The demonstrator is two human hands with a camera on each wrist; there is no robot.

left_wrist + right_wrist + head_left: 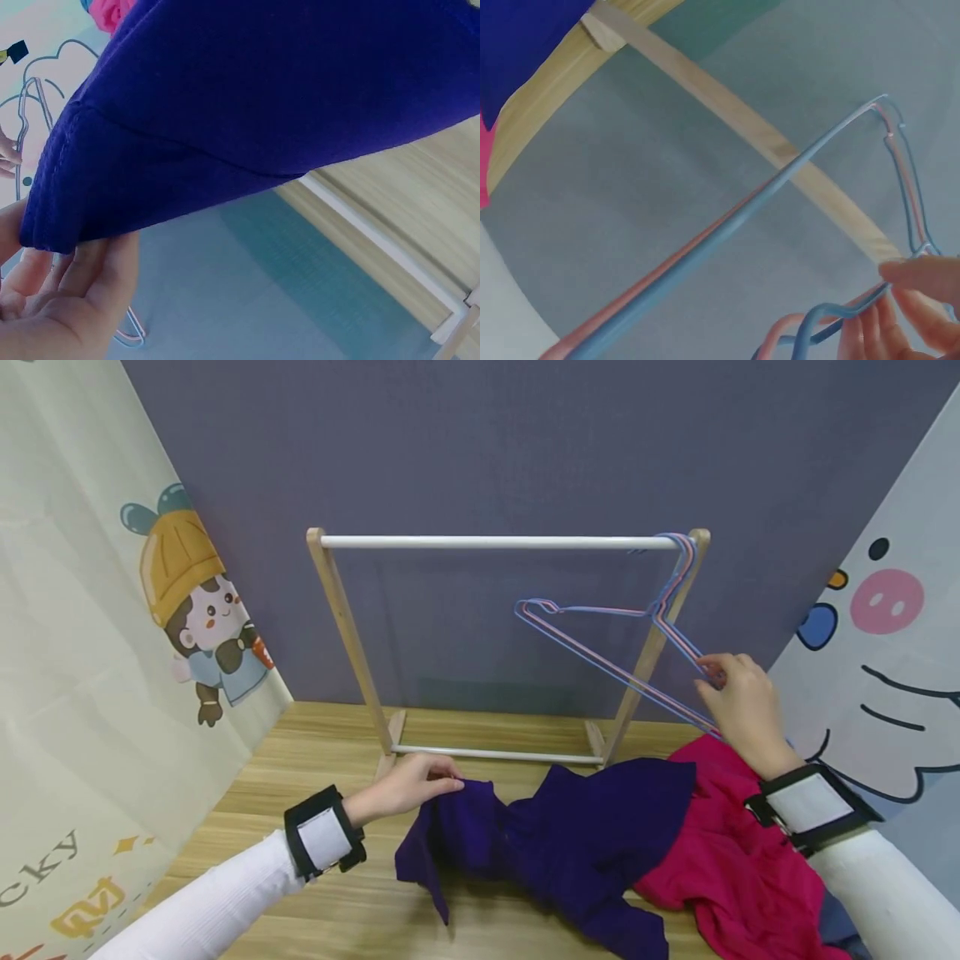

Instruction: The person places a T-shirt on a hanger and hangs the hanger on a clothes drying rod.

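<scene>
Pinching purple cloth and hangers at a rack

Two hands are at work. The left hand (pixel 412 783) has its grip pinching one corner of the purple cloth (pixel 562 835), raised at the front of the rack, while the rest lies on the tabletop (pixel 352 910). The right hand (pixel 742 710) has its grip pinching the hangers (pixel 705 242) by one end. At least three show, two blue and one pink; they overlap, so the exact number cannot be told. Their hooks sit over the right end of the rail (pixel 487 542).

Three cloths show: the purple one, a red one (pixel 742 852) partly under it at the right, and a sliver of grey-blue (pixel 838 922) beside the red. One rack (pixel 341 610) stands behind them, with two wooden posts, the white rail above and one white bar (pixel 495 754) below. Two black bands (pixel 813 802) circle the wrists.

Pale wood grain covers the tabletop. A plain grey wall (pixel 450 443) rises behind, between two pale side panels (pixel 67 568) printed with cartoons.
</scene>
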